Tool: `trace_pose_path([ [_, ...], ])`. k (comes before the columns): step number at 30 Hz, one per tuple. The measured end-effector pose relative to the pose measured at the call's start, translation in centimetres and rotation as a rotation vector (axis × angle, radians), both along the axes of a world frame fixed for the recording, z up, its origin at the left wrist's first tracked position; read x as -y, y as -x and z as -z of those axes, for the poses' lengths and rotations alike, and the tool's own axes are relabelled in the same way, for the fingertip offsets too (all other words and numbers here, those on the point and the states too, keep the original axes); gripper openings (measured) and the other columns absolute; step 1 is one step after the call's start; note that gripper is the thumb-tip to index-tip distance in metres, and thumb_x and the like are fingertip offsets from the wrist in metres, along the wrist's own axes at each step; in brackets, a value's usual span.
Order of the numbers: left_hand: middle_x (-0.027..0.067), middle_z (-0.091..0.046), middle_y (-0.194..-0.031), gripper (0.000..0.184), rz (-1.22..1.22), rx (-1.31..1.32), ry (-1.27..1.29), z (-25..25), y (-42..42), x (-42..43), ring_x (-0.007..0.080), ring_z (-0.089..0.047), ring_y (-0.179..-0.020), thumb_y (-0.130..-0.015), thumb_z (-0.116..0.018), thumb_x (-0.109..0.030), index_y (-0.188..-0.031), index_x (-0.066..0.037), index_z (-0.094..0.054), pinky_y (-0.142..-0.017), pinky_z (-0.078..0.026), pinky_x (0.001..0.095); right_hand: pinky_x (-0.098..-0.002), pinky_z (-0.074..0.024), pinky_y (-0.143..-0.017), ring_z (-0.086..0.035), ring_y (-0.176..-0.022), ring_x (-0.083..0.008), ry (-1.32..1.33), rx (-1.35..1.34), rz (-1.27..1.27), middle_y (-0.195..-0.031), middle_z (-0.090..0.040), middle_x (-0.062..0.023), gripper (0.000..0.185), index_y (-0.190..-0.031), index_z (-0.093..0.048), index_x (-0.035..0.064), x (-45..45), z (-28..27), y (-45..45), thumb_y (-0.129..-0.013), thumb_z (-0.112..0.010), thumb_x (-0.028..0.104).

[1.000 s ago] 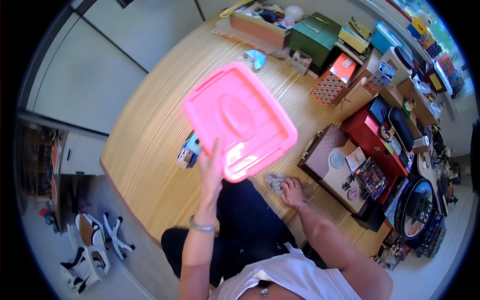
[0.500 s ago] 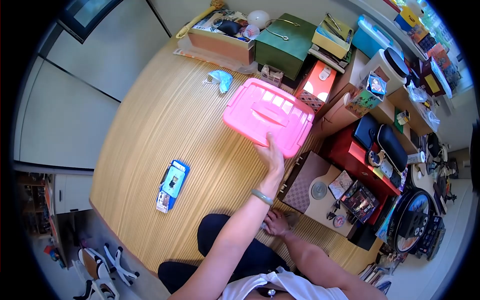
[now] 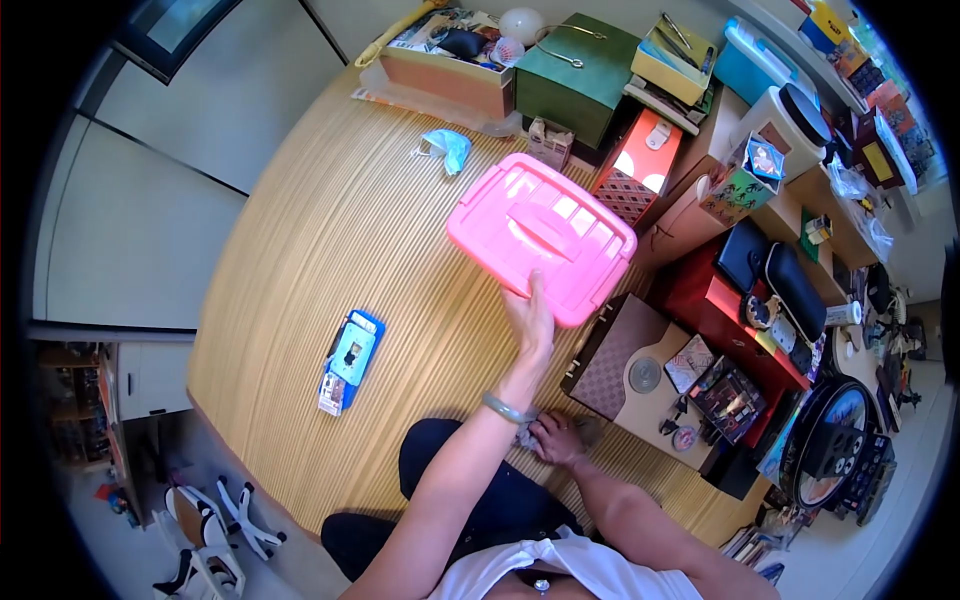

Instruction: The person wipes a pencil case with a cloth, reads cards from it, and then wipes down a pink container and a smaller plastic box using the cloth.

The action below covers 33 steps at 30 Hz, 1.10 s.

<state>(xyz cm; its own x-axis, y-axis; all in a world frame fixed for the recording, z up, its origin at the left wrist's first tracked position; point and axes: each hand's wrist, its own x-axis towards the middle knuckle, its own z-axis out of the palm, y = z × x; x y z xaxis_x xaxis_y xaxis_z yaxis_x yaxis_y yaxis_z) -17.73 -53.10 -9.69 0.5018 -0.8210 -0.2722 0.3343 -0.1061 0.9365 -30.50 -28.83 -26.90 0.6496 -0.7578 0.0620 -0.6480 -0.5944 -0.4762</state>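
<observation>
A pink plastic box with its lid on (image 3: pixel 545 235) is out in front of me, over the ribbed mat. My left hand (image 3: pixel 530 318), with a bangle on the wrist, grips its near edge, thumb on the lid and the other fingers mostly hidden beneath. Low beside my knee, my right hand (image 3: pixel 558 438) is closed on a greyish cloth (image 3: pixel 526 436), which shows only in part. A blue case with small packets on it (image 3: pixel 350 362) lies on the mat to the left. A light blue face mask (image 3: pixel 448 150) is beyond the box.
The ribbed mat (image 3: pixel 270 330) spans the raised surface. Along the back stand a pink carton (image 3: pixel 450 82), a green box (image 3: pixel 575 80) and an orange box (image 3: pixel 640 165). A checked brown case (image 3: pixel 620 355) and a red box (image 3: pixel 715 310) are at the right. A white chair (image 3: pixel 215 530) is lower left.
Over the last second my left hand has carried the pink box rightward and the lid has turned. The blue case is now uncovered. My right hand stays low on the cloth.
</observation>
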Motion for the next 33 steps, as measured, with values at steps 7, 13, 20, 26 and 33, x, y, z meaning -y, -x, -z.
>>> trace_pose_path([
  [7, 0.0166, -0.061, -0.119, 0.036, 0.039, 0.054, 0.001, 0.5, 4.4, 1.0, 0.0206, -0.059, -0.106, -0.096, -0.057, -0.012, -0.124, 0.011, -0.052, -0.093, -0.047, 0.0338, -0.0505, -0.0383, -0.099, -0.041, -0.121, -0.0340, 0.059, -0.018, -0.016, -0.129, -0.048, -0.0070, 0.050, -0.120, -0.057, 0.0212, 0.1, 0.4, 0.0, -0.074, -0.067, 0.037],
  [13, 0.0171, -0.068, -0.101, 0.053, 0.069, 0.083, 0.150, 0.4, 2.5, -0.1, 0.0259, -0.064, -0.097, -0.082, -0.077, -0.026, -0.114, 0.011, -0.057, -0.089, -0.047, 0.0376, -0.0503, -0.0364, -0.101, -0.041, -0.120, -0.0334, 0.029, -0.045, -0.039, -0.128, -0.048, -0.0080, 0.049, -0.121, -0.056, 0.0202, 0.3, 0.4, 0.4, -0.076, -0.065, 0.038],
  [20, 0.0319, -0.027, -0.149, 0.116, 0.041, 1.208, -0.374, 0.2, -18.0, -10.3, 0.0434, -0.022, -0.142, -0.061, -0.089, -0.040, -0.145, 0.008, -0.024, -0.119, -0.016, 0.0493, -0.0509, -0.0375, -0.097, -0.042, -0.117, -0.0338, -0.029, 0.058, 0.019, -0.124, -0.047, -0.0077, 0.051, -0.116, -0.055, 0.0210, 0.5, -0.4, -0.1, -0.069, -0.072, 0.031],
  [26, 0.0257, -0.017, -0.155, 0.127, 0.260, 1.494, -0.869, 2.8, -31.1, -17.1, 0.0421, -0.012, -0.146, -0.063, -0.079, -0.064, -0.155, -0.015, -0.006, -0.116, -0.007, 0.0618, -0.0520, -0.0369, -0.097, -0.042, -0.118, -0.0327, 0.014, 0.029, 0.017, -0.125, -0.046, -0.0067, 0.051, -0.117, -0.054, 0.0215, 0.6, -0.4, -0.1, -0.070, -0.071, 0.033],
  [33, 0.0234, -0.035, -0.139, 0.098, 0.221, 1.624, -0.641, 6.3, -32.6, -18.7, 0.0428, -0.036, -0.127, -0.079, -0.073, -0.052, -0.155, -0.023, -0.019, -0.106, -0.027, 0.0571, -0.0510, -0.0369, -0.098, -0.041, -0.119, -0.0331, -0.010, 0.017, 0.029, -0.126, -0.046, -0.0067, 0.051, -0.119, -0.054, 0.0217, 0.6, -0.7, 0.0, -0.072, -0.070, 0.034],
])
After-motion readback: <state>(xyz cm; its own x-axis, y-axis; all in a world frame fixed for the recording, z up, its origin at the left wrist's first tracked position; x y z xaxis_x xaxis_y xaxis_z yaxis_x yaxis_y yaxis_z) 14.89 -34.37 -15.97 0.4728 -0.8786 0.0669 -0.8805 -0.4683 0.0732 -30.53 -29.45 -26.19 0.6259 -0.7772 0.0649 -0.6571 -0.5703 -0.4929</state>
